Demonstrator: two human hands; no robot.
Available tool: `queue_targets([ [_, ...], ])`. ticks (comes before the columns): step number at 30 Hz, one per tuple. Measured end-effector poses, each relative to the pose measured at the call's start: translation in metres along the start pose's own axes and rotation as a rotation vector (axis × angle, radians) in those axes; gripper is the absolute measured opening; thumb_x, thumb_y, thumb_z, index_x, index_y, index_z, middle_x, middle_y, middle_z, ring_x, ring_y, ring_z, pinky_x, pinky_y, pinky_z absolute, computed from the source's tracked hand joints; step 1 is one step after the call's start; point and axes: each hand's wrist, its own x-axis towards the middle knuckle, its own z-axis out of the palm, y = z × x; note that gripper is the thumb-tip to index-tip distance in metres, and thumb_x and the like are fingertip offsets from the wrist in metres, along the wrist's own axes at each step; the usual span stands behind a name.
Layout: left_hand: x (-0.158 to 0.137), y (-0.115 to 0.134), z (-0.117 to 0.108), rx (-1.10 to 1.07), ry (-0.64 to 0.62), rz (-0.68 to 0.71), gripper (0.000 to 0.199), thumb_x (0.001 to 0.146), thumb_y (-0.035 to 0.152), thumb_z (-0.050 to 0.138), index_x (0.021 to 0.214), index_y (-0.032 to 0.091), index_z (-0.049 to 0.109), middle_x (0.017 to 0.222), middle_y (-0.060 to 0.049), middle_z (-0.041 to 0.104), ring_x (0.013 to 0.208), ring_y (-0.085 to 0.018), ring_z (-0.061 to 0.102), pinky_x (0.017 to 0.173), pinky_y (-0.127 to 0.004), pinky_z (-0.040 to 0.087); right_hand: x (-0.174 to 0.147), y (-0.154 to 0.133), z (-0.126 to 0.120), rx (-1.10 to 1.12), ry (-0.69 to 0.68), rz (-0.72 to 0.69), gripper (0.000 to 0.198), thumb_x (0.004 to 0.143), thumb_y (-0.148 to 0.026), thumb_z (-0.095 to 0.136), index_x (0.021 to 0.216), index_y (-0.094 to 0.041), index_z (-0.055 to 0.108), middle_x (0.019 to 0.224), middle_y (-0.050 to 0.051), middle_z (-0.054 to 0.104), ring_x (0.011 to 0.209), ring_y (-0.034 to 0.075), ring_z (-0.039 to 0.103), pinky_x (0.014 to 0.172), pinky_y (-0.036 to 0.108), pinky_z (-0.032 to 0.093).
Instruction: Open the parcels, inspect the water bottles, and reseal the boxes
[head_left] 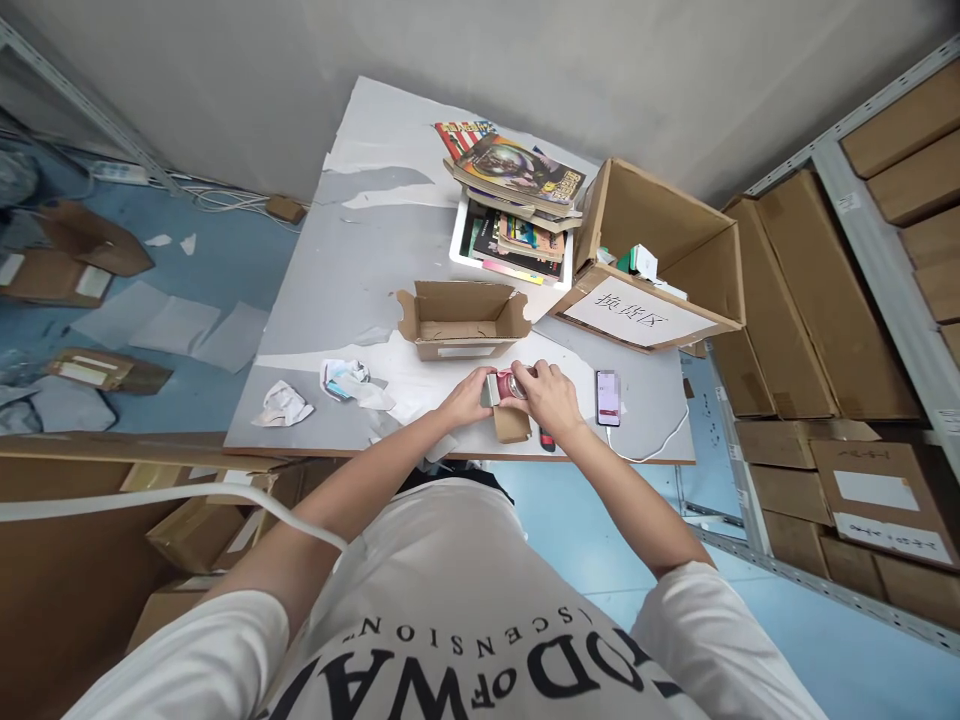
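Observation:
Close to the table's front edge, a small red-and-silver package [506,387] is held between both of my hands. My left hand [466,399] grips its left end, and my right hand [553,398] has its fingers closed around the right end, where a round, shiny part shows. Just below the package is a small brown cardboard piece [513,426], partly covered by it. A red-handled tool [547,440] lies at the edge under my right wrist, its kind not clear. Behind my hands stands an open cardboard box [459,350] with its flaps up.
At the back, books [521,172] are piled in a white bin [456,240]. A large labelled carton [664,330] stands right of it. A phone [608,398] with a cable lies at right, crumpled paper [283,404] at left. Shelves of boxes [832,300] flank the right side.

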Motion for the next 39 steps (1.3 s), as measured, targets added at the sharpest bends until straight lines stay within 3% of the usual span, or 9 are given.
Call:
queue_targets([
  [7,-0.003,-0.001,0.001,-0.047,0.003,-0.045,0.067,0.065,0.025,0.072,0.124,0.019,0.042,0.122,-0.012,0.054,0.112,-0.029,0.054,0.096,-0.043,0.044,0.009,-0.015,0.009,-0.045,-0.087,0.020,0.072,0.081,-0.073,0.031,0.125,-0.018,0.049,0.098,0.018,0.056,0.089,0.029,0.050,0.073,0.037,0.034],
  [14,0.000,-0.004,-0.001,-0.043,-0.013,-0.012,0.071,0.062,0.031,0.076,0.123,0.019,0.042,0.123,-0.013,0.054,0.114,-0.030,0.054,0.096,-0.044,0.044,0.010,-0.004,0.014,-0.074,-0.009,-0.181,0.071,0.080,-0.074,0.039,0.116,-0.016,0.056,0.113,0.020,0.052,0.094,0.030,0.046,0.076,0.040,0.032],
  [18,0.001,-0.005,-0.001,-0.056,-0.034,-0.002,0.074,0.062,0.031,0.075,0.126,0.018,0.041,0.129,-0.015,0.051,0.120,-0.032,0.050,0.099,-0.046,0.042,0.016,0.001,0.022,-0.091,-0.019,-0.343,0.075,0.075,-0.073,0.051,0.121,-0.014,0.055,0.129,0.021,0.047,0.107,0.034,0.043,0.083,0.042,0.033],
  [22,0.000,-0.009,0.002,-0.133,-0.010,0.028,0.086,0.062,0.029,0.076,0.133,0.016,0.030,0.139,-0.020,0.041,0.129,-0.033,0.043,0.103,-0.048,0.039,0.020,0.000,0.033,-0.030,-0.045,-0.411,0.072,0.082,-0.067,0.047,0.124,-0.009,0.053,0.141,0.024,0.039,0.119,0.035,0.038,0.091,0.046,0.033],
  [25,-0.002,-0.013,0.004,-0.143,0.016,0.065,0.083,0.063,0.031,0.076,0.129,0.016,0.027,0.143,-0.024,0.034,0.133,-0.034,0.038,0.104,-0.050,0.038,0.018,0.003,0.036,0.068,-0.040,-0.386,0.068,0.085,-0.064,0.043,0.125,-0.010,0.052,0.145,0.024,0.035,0.124,0.037,0.037,0.095,0.049,0.034],
  [28,-0.002,-0.016,0.003,-0.080,0.010,0.105,0.064,0.069,0.033,0.072,0.118,0.018,0.034,0.141,-0.023,0.036,0.133,-0.033,0.039,0.104,-0.049,0.038,0.008,0.014,0.042,0.288,0.064,-0.331,0.067,0.085,-0.060,0.048,0.133,-0.014,0.045,0.146,0.022,0.034,0.128,0.035,0.036,0.099,0.050,0.035],
  [33,-0.002,-0.017,0.001,0.054,-0.038,0.172,0.050,0.073,0.024,0.066,0.115,0.019,0.040,0.134,-0.017,0.043,0.128,-0.030,0.044,0.101,-0.046,0.041,-0.022,0.027,0.077,0.856,0.279,0.026,0.054,0.092,-0.038,0.042,0.141,-0.019,0.033,0.125,0.016,0.051,0.114,0.024,0.052,0.095,0.045,0.047],
  [36,-0.002,-0.020,0.002,0.052,-0.027,0.175,0.051,0.072,0.021,0.065,0.117,0.019,0.039,0.132,-0.016,0.045,0.124,-0.029,0.046,0.096,-0.044,0.045,-0.033,0.025,0.098,0.963,0.204,-0.054,0.046,0.091,-0.025,0.038,0.136,-0.026,0.044,0.128,0.011,0.049,0.121,0.023,0.049,0.100,0.047,0.045],
  [39,-0.002,-0.022,0.001,0.041,-0.026,0.159,0.052,0.073,0.023,0.065,0.118,0.019,0.039,0.132,-0.015,0.045,0.120,-0.027,0.050,0.090,-0.041,0.048,-0.032,0.023,0.104,0.877,0.120,-0.174,0.056,0.083,-0.032,0.058,0.137,-0.026,0.045,0.142,0.012,0.036,0.134,0.029,0.036,0.107,0.051,0.039],
])
